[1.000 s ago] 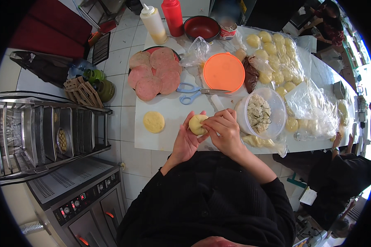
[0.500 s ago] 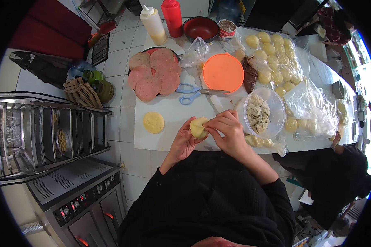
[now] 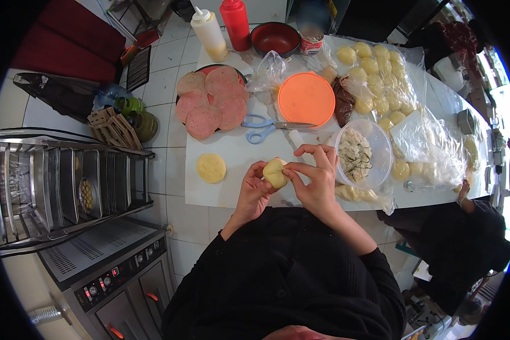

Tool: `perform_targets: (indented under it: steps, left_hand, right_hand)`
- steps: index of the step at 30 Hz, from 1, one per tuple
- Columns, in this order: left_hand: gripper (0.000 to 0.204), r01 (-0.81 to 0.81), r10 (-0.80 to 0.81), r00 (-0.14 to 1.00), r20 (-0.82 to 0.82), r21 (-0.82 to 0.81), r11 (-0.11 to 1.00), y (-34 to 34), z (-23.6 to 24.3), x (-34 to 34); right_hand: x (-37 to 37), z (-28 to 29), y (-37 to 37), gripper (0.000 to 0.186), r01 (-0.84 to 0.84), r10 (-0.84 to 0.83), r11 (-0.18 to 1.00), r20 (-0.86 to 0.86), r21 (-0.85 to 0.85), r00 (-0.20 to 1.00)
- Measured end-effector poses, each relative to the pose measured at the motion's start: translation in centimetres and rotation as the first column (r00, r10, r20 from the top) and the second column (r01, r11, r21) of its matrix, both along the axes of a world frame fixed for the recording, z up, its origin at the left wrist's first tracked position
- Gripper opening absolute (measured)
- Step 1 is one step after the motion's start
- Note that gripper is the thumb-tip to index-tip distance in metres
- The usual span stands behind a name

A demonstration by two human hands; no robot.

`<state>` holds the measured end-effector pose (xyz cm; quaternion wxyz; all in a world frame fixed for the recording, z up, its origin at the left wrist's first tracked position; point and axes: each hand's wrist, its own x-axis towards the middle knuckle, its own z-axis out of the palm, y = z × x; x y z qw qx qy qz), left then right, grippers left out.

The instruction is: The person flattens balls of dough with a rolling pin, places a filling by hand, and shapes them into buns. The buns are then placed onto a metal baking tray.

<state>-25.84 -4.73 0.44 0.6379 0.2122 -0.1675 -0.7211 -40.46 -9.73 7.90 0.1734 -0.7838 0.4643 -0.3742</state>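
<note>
A pale yellow dough ball (image 3: 275,173) is held up in front of me over the table's near edge. My left hand (image 3: 251,194) cups it from the left, its fingers curled round the side. With thumb and forefinger, my right hand (image 3: 317,184) pinches the dough's right edge, the other fingers raised. To the left, a flat dough round (image 3: 211,168) lies on the white tabletop. Close by my right hand stands a clear plastic tub (image 3: 383,148) of whitish shredded filling with dark strands. Whatever may be inside the dough is hidden.
Pink meat slices (image 3: 201,122) cover a dark plate; blue-handled scissors (image 3: 259,136) lie beside an orange lid (image 3: 306,100). Squeeze bottles (image 3: 235,25) and a dark bowl (image 3: 276,39) stand farther back. Plastic-covered dough balls (image 3: 379,85) fill the right. Another person (image 3: 464,243) stands at right.
The dough has turned slightly and its gathered edge looks smoother. My right hand's upper fingers have lifted away, while thumb and forefinger still pinch the dough.
</note>
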Motion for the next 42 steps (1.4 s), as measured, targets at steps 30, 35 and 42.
perform_targets:
  steps: [30, 35, 42]
  left_hand:
    - [0.053, 0.166, -0.150, 0.959, -0.242, 0.049, 0.985, -0.8, -1.4, 1.0]
    - [0.055, 0.110, -0.109, 0.994, -0.027, 0.034, 0.993, -0.9, -0.6, 0.8]
    - [0.053, 0.288, -0.260, 0.945, -0.199, 0.129, 0.949, -0.9, 1.6, 0.9]
  right_hand:
    - [-0.1, 1.2, -1.4, 0.026, -0.270, 0.271, 0.961, -0.005, 0.061, 0.963]
    - [-0.2, 1.3, -1.1, 0.025, -0.154, 0.154, 0.979, 0.011, 0.134, 0.988]
    - [-0.3, -0.5, -1.9, 0.016, -0.292, 0.287, 0.953, -0.071, -0.082, 0.955]
